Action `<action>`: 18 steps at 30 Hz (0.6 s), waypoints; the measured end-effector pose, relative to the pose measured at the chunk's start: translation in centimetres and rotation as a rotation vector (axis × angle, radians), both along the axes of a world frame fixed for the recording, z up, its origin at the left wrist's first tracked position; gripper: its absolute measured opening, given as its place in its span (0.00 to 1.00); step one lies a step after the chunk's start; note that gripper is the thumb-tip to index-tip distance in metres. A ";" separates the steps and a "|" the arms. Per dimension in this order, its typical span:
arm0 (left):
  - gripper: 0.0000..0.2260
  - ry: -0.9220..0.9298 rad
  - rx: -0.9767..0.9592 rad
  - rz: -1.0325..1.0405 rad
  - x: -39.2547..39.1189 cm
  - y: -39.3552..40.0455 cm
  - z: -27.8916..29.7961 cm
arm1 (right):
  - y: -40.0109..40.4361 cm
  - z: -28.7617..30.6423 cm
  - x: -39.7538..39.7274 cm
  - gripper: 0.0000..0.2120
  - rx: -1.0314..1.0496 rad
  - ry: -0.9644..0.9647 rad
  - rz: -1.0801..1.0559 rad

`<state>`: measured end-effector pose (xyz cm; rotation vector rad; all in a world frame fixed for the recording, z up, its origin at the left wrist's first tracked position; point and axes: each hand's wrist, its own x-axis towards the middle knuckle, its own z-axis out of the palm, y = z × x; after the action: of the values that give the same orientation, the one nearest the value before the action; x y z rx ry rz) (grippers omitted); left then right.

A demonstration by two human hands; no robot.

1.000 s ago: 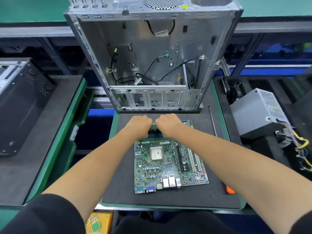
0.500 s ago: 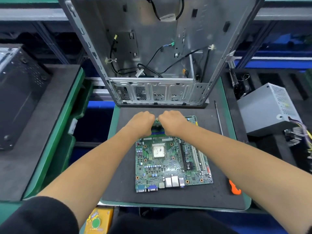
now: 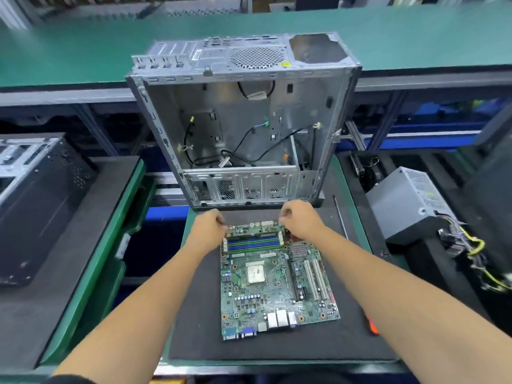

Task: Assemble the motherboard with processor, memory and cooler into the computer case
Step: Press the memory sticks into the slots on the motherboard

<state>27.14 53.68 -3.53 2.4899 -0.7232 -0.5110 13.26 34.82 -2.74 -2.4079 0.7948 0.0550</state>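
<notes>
The green motherboard lies flat on the black mat in front of me, its processor seated in the middle. Blue memory slots run across its far end. My left hand sits at the left end of those slots and my right hand at the right end. Both have curled fingers that pinch the ends of a memory module in the far slot, and the fingertips are hidden. The open metal computer case stands just beyond the hands. No cooler is in sight.
A grey power supply with loose cables lies to the right. A long thin tool and an orange-handled tool rest by the mat's right edge. Another black case lies on the left tray.
My hands were together over the middle of the memory slots; now they are spread to the two ends. My head has tilted up, so the whole case shows.
</notes>
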 end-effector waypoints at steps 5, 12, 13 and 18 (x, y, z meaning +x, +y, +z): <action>0.17 0.231 -0.058 0.302 -0.8 0.5 -0.1 | 0.1 -0.7 -0.8 0.17 0.165 0.096 -0.150; 0.12 0.330 -0.091 0.468 -1.4 0.1 0.3 | 1.2 -0.8 -0.6 0.14 0.175 0.072 -0.160; 0.12 0.331 -0.091 0.469 -1.5 0.0 0.4 | 1.2 -0.7 -0.6 0.16 0.168 0.070 -0.155; 0.12 0.260 -0.082 0.416 -2.0 -0.3 0.4 | 1.4 -0.4 -1.0 0.23 0.171 0.061 -0.133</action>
<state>25.14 53.38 -3.15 2.3466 -0.1168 -0.6161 12.30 36.18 -3.13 -2.1975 0.9373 0.1389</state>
